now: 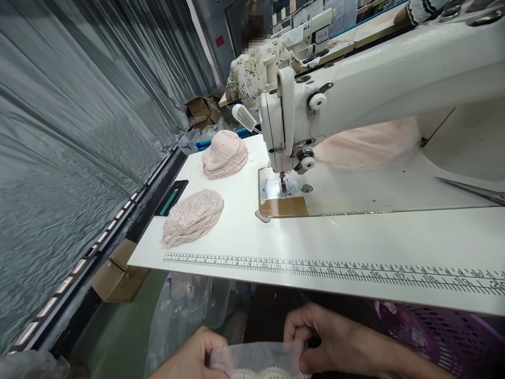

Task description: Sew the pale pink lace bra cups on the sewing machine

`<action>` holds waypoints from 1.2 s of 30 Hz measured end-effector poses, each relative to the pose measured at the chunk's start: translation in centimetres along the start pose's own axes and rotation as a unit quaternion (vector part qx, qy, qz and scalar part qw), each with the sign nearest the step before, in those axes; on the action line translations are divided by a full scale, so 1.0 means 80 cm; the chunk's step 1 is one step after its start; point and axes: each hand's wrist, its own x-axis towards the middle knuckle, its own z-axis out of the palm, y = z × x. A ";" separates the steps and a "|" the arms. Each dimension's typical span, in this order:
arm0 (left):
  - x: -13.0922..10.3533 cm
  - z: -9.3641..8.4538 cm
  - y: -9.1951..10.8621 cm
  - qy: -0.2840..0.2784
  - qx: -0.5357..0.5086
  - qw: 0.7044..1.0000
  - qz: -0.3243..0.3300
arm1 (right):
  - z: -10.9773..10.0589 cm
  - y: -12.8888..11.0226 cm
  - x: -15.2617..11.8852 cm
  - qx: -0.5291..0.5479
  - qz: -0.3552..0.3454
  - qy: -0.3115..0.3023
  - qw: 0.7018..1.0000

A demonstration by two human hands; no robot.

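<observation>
At the far left hangs a grey plastic curtain (79,131), and below it on the floor lie cardboard boxes (118,276) beside a dark rail. On the left part of the white table (355,247) a black phone (171,197) lies near the edge, with a flat stack of pink lace pieces (193,217) just to its right and a second, rounder pile of pink lace (225,153) farther away. A printed ruler strip (335,271) runs along the near edge of the table. Under the table, below the near edge, the left hand (193,358) and the right hand (327,342) both pinch the top rim of a thin clear plastic bag (256,355), the left with thumb and fingers closed on the left corner, the right with fingers curled and pressed together on the right corner; a bit of white lace trim (260,373) shows at the bottom between them. The bag sits low in the near middle, in front of the person and well apart from the lace on the table. In the middle stands a white sewing machine (355,89), its needle above a metal plate (276,188). Pale pink cloth (366,145) lies behind its arm. A purple basket (445,337) stands near right under the table, and scissors (473,189) lie at the right edge. Far behind, another person (252,68) sits at a second machine.
</observation>
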 end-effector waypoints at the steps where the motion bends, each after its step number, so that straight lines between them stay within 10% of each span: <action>1: -0.002 0.001 0.003 0.020 0.012 1.000 -0.007 | -0.001 0.000 0.001 -0.001 -0.004 -0.007 1.000; 11: -0.002 0.009 0.026 -0.004 0.029 0.999 0.044 | -0.001 0.001 0.020 -0.028 -0.034 -0.054 0.998; 18: -0.013 0.009 -0.003 -0.008 -0.010 1.000 -0.006 | 0.003 0.012 0.022 -0.051 -0.007 -0.079 0.996; 28: 0.125 0.022 -0.029 0.019 -0.071 0.997 -0.010 | -0.039 0.081 0.095 -0.221 -0.042 0.083 0.971; 36: 0.127 0.013 -0.036 -0.003 -0.105 0.994 -0.018 | -0.058 0.137 0.098 -0.106 -0.041 0.059 0.992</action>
